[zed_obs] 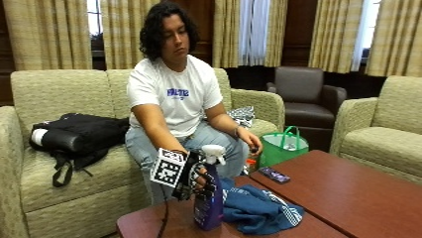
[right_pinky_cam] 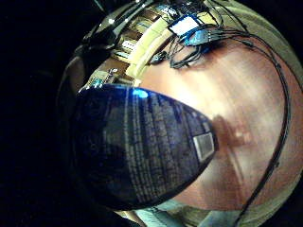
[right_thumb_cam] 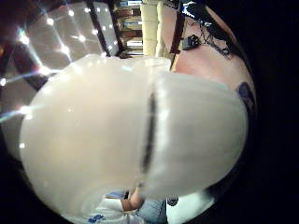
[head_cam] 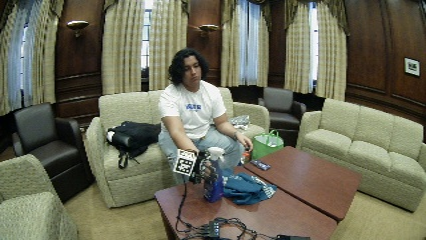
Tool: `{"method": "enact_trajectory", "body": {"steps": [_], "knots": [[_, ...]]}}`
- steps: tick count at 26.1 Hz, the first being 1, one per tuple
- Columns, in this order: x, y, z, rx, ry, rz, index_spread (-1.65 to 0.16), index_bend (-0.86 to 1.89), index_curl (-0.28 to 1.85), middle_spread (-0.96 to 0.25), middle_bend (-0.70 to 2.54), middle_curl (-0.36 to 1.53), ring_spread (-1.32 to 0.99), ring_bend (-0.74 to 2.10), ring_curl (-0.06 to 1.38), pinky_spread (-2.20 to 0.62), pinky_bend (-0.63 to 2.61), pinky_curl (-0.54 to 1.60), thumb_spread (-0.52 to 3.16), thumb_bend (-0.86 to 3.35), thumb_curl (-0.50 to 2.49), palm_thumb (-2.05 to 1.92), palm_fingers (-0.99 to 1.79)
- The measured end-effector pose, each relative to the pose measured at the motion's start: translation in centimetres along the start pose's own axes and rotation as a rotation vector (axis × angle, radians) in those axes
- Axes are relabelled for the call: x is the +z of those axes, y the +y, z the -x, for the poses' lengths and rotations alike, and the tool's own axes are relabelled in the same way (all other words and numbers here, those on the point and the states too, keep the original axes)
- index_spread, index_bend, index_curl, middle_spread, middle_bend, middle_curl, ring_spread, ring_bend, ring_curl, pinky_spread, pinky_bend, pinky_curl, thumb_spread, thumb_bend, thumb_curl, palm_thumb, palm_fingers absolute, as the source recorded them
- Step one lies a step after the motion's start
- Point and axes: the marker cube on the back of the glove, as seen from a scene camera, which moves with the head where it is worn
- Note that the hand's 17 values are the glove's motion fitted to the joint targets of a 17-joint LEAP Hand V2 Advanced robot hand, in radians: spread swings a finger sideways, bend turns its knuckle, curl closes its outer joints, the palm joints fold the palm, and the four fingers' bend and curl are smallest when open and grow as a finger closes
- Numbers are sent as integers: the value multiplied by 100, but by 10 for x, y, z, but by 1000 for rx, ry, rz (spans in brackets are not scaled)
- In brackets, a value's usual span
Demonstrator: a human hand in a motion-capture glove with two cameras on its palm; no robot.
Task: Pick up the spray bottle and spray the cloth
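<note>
the spray bottle [zed_obs: 208,201] stands upright on the near corner of the wooden table [zed_obs: 356,183], its dark blue body touching the crumpled cloth [zed_obs: 258,208] just beside it. my gloved right hand [zed_obs: 198,177] is wrapped around the bottle's neck under the white trigger head, fingers curled onto it, so i read this as a hold already taken, with the base seemingly on the wood and no lift yet. from the palm, the white head [right_thumb_cam: 140,144] fills the thumb-side view and the printed blue label [right_pinky_cam: 142,151] fills the other, so the bottle sits tight against the palm.

i judge it to be hard, smooth plastic, a bit slick, and bottom-heavy if there is liquid in it; how full it is i cannot tell. the neck is the right place to hold, since it leaves a finger free for the trigger. the cloth is soft blue fabric with pale trim, lying in loose folds, and should take the spray without shifting. the table is polished reddish wood. a phone [zed_obs: 274,174] lies further along it, well apart.
</note>
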Motion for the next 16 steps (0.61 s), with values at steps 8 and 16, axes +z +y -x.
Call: {"method": "enact_trajectory", "body": {"steps": [8,16], "knots": [[9,-30,4,20,32,-41,-37,10,22,-15,22,37,-17,46,34,5,34,34,90,-3,31,56,54],[10,-47,10,22,39,-33,-36,11,22,-14,20,37,-17,48,35,4,33,34,89,-3,31,56,56]]}}
